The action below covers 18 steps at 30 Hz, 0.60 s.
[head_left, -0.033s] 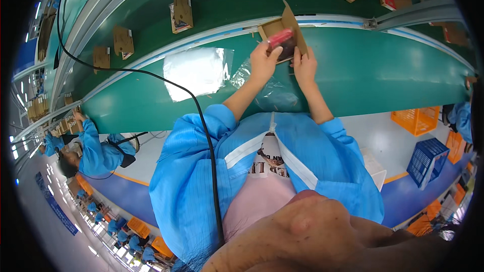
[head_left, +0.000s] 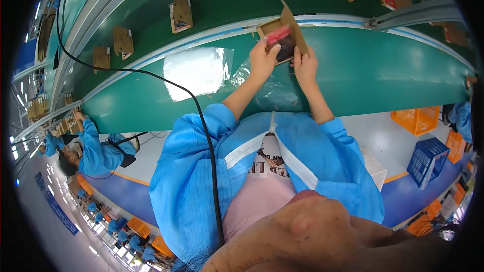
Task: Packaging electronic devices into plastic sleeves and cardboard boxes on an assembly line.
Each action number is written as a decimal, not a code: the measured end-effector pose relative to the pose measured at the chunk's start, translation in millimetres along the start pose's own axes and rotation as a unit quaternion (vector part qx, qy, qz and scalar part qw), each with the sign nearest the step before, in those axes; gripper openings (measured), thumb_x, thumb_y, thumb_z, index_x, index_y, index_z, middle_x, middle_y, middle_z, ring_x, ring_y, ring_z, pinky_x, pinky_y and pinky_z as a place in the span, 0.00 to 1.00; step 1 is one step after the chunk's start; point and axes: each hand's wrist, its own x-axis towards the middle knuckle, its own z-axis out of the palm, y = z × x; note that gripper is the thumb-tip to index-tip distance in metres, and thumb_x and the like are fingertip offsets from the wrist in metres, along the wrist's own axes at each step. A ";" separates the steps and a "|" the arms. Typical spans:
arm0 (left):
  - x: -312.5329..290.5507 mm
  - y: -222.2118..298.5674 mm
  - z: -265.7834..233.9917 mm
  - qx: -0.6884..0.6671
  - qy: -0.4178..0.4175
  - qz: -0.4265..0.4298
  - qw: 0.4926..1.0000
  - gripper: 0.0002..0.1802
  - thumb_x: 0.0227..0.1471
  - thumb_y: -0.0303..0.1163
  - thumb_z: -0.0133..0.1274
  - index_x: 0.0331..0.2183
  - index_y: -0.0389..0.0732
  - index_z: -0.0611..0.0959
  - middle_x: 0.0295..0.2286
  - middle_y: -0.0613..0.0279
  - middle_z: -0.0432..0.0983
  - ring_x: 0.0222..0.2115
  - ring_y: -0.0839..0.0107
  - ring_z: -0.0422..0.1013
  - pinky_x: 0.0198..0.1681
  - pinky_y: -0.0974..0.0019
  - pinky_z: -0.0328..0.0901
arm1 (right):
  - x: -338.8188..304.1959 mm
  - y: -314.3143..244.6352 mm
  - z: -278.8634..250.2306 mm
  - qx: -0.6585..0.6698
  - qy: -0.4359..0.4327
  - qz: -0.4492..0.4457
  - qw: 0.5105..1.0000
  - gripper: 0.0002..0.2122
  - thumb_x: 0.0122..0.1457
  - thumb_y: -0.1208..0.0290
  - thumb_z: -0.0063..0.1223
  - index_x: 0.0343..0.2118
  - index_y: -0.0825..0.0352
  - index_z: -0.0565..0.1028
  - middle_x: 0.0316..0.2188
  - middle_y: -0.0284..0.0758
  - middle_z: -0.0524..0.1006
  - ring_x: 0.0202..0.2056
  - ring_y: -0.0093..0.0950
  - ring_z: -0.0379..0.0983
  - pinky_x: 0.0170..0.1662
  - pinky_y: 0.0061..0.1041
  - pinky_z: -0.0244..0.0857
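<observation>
Bright, even, cool white light fills the scene, with strip lights (head_left: 93, 250) showing as small glowing bars along the left rim. The green tabletop (head_left: 375, 78) carries a soft, pale sheen to the right, while the belt (head_left: 232, 0) on its far side is dimmer. The flat stack of clear bags (head_left: 194, 70) glares almost pure white (hardly any detail survives there), and the crumpled bag (head_left: 276, 95) glints in thin streaks. Motion blur smears the red packet (head_left: 277, 35); the right hand (head_left: 305, 68) looks fairly crisp. Fisheye distortion bows the metal rail (head_left: 418, 14), and the corners go black.
</observation>
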 end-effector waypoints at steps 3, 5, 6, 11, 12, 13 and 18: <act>22.3 6.5 -8.2 0.419 0.047 0.152 0.894 0.22 0.38 0.36 0.64 0.36 0.35 0.78 0.29 0.54 0.73 0.37 0.54 0.67 0.41 0.59 0.62 | -1.7 -5.3 -2.4 0.033 -0.041 0.038 0.998 0.05 0.58 0.72 0.48 0.31 0.70 0.71 0.27 0.45 0.69 0.23 0.45 0.68 0.24 0.38 0.65; 25.4 10.6 -12.4 0.495 0.036 0.160 0.853 0.25 0.36 0.38 0.64 0.36 0.34 0.77 0.33 0.52 0.72 0.38 0.53 0.65 0.41 0.57 0.60 | -4.8 -1.8 0.2 0.043 -0.041 0.057 0.997 0.06 0.58 0.72 0.48 0.30 0.70 0.71 0.27 0.45 0.68 0.23 0.45 0.69 0.25 0.38 0.65; 26.7 8.5 -13.9 0.517 0.042 0.200 0.831 0.26 0.36 0.38 0.64 0.37 0.35 0.77 0.37 0.51 0.71 0.40 0.54 0.65 0.41 0.56 0.61 | -5.3 0.8 1.8 0.044 -0.042 0.054 0.997 0.06 0.58 0.72 0.48 0.30 0.70 0.71 0.27 0.45 0.68 0.23 0.45 0.69 0.25 0.38 0.65; 31.7 -18.4 -24.3 0.583 -0.044 0.382 0.716 0.26 0.45 0.36 0.56 0.48 0.43 0.74 0.51 0.55 0.65 0.50 0.55 0.62 0.54 0.54 0.57 | -2.2 -3.7 4.0 -0.011 -0.044 -0.006 0.999 0.06 0.58 0.73 0.48 0.32 0.71 0.70 0.28 0.44 0.68 0.22 0.44 0.69 0.23 0.36 0.66; 32.6 -17.1 -26.1 0.571 -0.064 0.361 0.734 0.24 0.48 0.35 0.54 0.49 0.44 0.74 0.51 0.57 0.66 0.50 0.56 0.63 0.54 0.54 0.57 | -2.4 -9.0 0.7 -0.012 -0.046 -0.006 0.999 0.06 0.58 0.73 0.48 0.32 0.71 0.70 0.28 0.44 0.68 0.22 0.44 0.69 0.23 0.36 0.66; 31.4 -15.8 -28.7 0.571 -0.063 0.360 0.735 0.24 0.48 0.35 0.54 0.49 0.44 0.74 0.51 0.57 0.66 0.50 0.56 0.63 0.54 0.54 0.57 | -3.1 -15.7 -3.3 0.031 -0.074 0.052 0.995 0.06 0.59 0.73 0.48 0.32 0.71 0.70 0.29 0.44 0.69 0.23 0.44 0.70 0.24 0.36 0.67; 8.2 1.7 -41.7 0.419 0.005 0.333 0.845 0.22 0.44 0.30 0.57 0.43 0.36 0.75 0.44 0.49 0.69 0.46 0.52 0.64 0.50 0.53 0.59 | 30.7 -42.3 -13.9 0.114 -0.104 0.164 0.974 0.07 0.60 0.72 0.45 0.34 0.71 0.71 0.30 0.44 0.71 0.28 0.44 0.71 0.30 0.36 0.68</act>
